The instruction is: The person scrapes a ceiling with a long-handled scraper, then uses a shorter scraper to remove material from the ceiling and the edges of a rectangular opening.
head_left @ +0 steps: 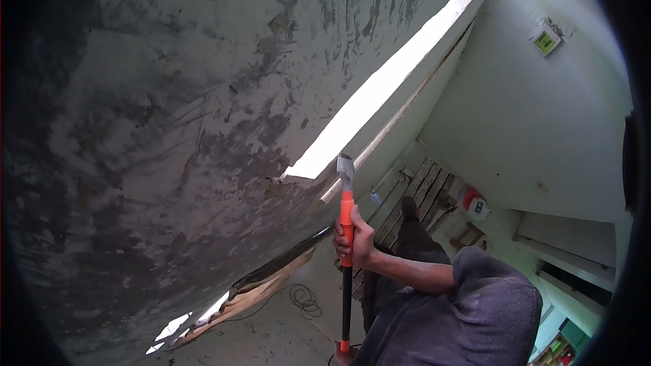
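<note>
My right hand (359,238) is wrapped round the orange upper part of a long-handled hammer (346,298), which stands nearly upright. Its grey metal head, whose exact shape is hard to make out, is near the lower end of a long bright gap (386,88). At the bottom edge of the view, my left hand (344,356) closes on the orange end of the black handle, only partly in frame. A large grey surface (169,115) with scraped, peeling patches fills the left side beside the gap.
A slatted wooden platform (424,186) lies near my foot, with a white and red container (477,207) beyond it. A coiled cable (305,300) rests on the pale surface below. A small panel with a green screen (545,41) is on the pale wall.
</note>
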`<state>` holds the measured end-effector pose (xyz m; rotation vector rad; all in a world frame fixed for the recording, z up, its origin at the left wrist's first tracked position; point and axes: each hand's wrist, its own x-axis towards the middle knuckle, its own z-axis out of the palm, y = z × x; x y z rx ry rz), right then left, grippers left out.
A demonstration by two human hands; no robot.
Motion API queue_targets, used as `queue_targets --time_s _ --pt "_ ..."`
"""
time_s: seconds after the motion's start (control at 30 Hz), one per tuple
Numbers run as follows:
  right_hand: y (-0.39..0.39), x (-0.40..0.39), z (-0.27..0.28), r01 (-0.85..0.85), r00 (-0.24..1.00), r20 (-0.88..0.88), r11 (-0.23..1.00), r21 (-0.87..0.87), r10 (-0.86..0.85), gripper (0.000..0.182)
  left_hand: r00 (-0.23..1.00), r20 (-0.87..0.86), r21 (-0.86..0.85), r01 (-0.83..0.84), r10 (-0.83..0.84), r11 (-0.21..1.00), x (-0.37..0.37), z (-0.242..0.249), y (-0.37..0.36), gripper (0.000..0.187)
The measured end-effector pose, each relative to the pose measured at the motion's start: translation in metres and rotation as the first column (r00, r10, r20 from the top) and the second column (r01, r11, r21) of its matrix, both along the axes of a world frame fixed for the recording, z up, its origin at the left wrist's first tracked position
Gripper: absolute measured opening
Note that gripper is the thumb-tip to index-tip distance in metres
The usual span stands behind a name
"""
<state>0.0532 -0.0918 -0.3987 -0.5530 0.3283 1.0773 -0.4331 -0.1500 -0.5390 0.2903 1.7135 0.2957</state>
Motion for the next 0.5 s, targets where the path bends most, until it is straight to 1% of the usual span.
queue_targets --time_s 0.1,0.2,0.23,0.27,0.3,0.33,0.37,0.4,0.43,0.47,0.5 --pt "0.001 0.005 -0.001 0.020 1.000 0.002 1.000 0.000 -0.020 0.063 1.000 0.005 0.027 -0.014 0.014 1.000 0.001 -0.002 0.008 0.040" --pt "0.007 0.006 -0.005 0.053 0.998 0.044 0.998 -0.016 -0.052 0.064 0.999 0.034 0.065 -0.037 0.035 0.997 0.005 -0.013 0.015 0.037" --pt "0.011 0.010 -0.005 0.052 0.997 0.059 0.999 -0.014 -0.051 0.064 0.997 0.052 0.083 -0.055 0.051 0.995 0.005 -0.020 0.018 0.036" --pt "0.010 0.008 -0.004 0.070 0.995 0.068 0.997 -0.044 -0.067 0.063 0.992 0.058 0.116 -0.114 0.108 0.987 0.003 -0.029 0.013 0.036" --pt "0.008 0.002 -0.004 0.085 0.994 0.069 0.993 -0.077 -0.080 0.063 0.991 0.050 0.108 -0.130 0.125 0.986 0.005 -0.023 0.004 0.036" --pt "0.008 -0.002 -0.006 0.077 0.997 0.036 0.994 -0.076 -0.074 0.063 0.961 -0.018 0.209 -0.265 0.275 0.941 0.032 -0.005 -0.001 0.037" --pt "0.009 -0.007 -0.006 0.070 0.997 0.037 0.994 -0.080 -0.068 0.063 0.907 -0.067 0.318 -0.376 0.416 0.871 0.051 0.006 -0.002 0.040" --pt "0.011 -0.015 -0.007 0.056 0.997 0.055 0.997 -0.060 -0.053 0.062 0.907 -0.066 0.317 -0.377 0.416 0.871 0.042 -0.003 -0.001 0.040" --pt "0.013 -0.018 -0.006 0.043 0.996 0.075 0.998 -0.036 -0.041 0.062 0.927 -0.026 0.431 -0.327 0.374 0.841 0.024 -0.023 0.001 0.031" --pt "0.015 -0.015 -0.005 0.043 0.996 0.080 0.999 -0.030 -0.041 0.062 0.945 0.009 0.542 -0.280 0.328 0.793 0.014 -0.036 0.003 0.026" --pt "0.015 -0.010 -0.003 0.088 0.994 0.074 0.995 -0.042 -0.085 0.062 0.945 0.015 0.544 -0.281 0.326 0.790 0.015 -0.035 0.008 0.026"
